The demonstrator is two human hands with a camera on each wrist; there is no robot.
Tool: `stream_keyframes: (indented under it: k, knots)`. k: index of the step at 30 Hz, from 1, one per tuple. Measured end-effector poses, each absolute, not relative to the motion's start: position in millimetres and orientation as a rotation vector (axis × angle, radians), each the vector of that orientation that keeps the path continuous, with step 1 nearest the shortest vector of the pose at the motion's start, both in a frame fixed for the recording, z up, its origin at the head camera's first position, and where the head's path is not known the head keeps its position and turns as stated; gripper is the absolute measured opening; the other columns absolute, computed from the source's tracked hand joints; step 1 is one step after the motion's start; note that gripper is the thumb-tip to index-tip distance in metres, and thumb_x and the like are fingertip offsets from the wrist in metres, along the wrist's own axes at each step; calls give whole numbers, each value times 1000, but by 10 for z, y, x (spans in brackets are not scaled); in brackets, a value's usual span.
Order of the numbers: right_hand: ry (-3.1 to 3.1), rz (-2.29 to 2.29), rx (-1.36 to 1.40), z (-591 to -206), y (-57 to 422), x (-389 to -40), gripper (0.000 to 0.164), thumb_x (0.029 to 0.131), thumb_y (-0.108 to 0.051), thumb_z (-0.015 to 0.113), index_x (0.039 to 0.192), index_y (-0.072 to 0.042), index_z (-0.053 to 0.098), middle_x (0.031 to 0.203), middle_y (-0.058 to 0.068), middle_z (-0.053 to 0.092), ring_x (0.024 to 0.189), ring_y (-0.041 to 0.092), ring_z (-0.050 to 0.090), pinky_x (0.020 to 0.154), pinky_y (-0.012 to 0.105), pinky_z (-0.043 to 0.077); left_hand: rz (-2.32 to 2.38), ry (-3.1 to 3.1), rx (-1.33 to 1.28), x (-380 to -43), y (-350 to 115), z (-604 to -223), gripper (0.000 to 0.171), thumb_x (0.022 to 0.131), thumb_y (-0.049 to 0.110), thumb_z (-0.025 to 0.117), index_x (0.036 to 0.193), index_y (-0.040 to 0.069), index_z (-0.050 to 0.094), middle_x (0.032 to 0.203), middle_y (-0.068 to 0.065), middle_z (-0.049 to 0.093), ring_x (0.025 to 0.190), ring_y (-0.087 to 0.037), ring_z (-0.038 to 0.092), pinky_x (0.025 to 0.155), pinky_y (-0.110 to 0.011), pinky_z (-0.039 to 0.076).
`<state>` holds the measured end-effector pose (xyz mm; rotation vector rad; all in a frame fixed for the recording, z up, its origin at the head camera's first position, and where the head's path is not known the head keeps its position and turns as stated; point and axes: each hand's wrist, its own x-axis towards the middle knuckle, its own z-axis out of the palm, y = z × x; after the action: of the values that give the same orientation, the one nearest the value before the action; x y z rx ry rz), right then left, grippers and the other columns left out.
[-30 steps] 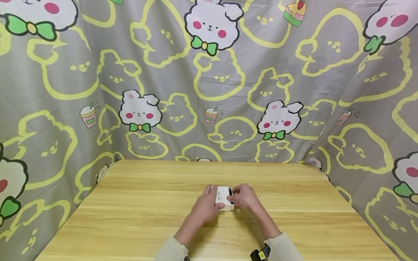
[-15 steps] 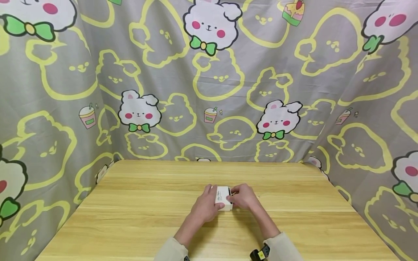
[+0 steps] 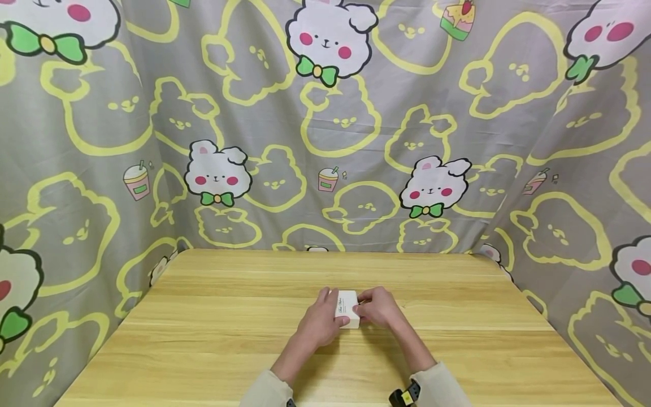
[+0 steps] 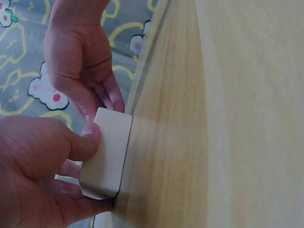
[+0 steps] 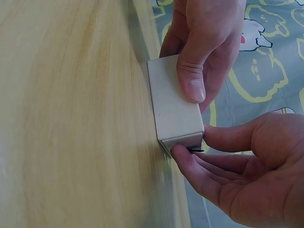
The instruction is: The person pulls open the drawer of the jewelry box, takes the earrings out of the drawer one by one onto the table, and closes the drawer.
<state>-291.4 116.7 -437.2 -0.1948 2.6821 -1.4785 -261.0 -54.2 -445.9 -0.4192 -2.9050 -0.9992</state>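
A small white drawer box [image 3: 348, 302] with dark script printed on its top lies flat on the table. My left hand [image 3: 319, 323] grips its left end, thumb along the near side and fingers on the far side, as the left wrist view also shows. At the other end my right hand [image 3: 380, 307] holds the end of the box between thumb and fingers. In the right wrist view the box's inner tray [image 5: 183, 141] sits almost flush with the sleeve, and a thin dark tab [image 5: 195, 150] sticks out beside the fingertips.
The wooden table [image 3: 203, 339] spreads out around both hands. A grey curtain [image 3: 285, 124] with cartoon rabbits hangs behind it and on both sides. A black device [image 3: 404, 397] is strapped at the right wrist.
The inner tray has slid left into the sleeve, pushed by my right hand, and the dark opening at the right end has closed up. My left hand has stayed in place.
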Motion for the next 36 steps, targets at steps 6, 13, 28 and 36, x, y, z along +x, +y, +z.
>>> stream_keyframes:
  k: [6, 13, 28, 36]
  knots:
    - [2678, -1480, -202, -4373, 1166, -2914, 24, 83, 1, 73, 105, 10, 74, 85, 13, 74, 72, 22, 72, 66, 36, 63, -1005, -2901, -424, -2608, -545, -4462, 71, 95, 25, 71, 152, -5, 39, 157, -28, 35, 126, -50, 55, 102, -58, 49]
    - [2673, -1482, -206, -4363, 1165, -2914, 25, 83, 1, 73, 106, 10, 73, 85, 13, 74, 72, 22, 73, 66, 36, 63, -1000, -2898, -431, -2604, -546, -4454, 71, 96, 24, 71, 152, -5, 39, 157, -28, 35, 126, -49, 55, 102, -57, 49]
    - [2645, -1514, -241, -4360, 1168, -2902, 24, 85, 2, 70, 106, 12, 72, 89, 18, 75, 78, 23, 73, 68, 36, 63, -988, -2893, -439, -2610, -542, -4451, 70, 96, 25, 71, 151, -5, 40, 156, -27, 36, 123, -48, 57, 100, -56, 50]
    - [2628, -1512, -257, -4362, 1182, -2904, 24, 87, 2, 70, 108, 14, 71, 90, 19, 75, 77, 25, 74, 68, 36, 63, -990, -2896, -442, -2617, -553, -4450, 71, 96, 26, 71, 152, -4, 40, 156, -26, 37, 123, -46, 58, 99, -54, 51]
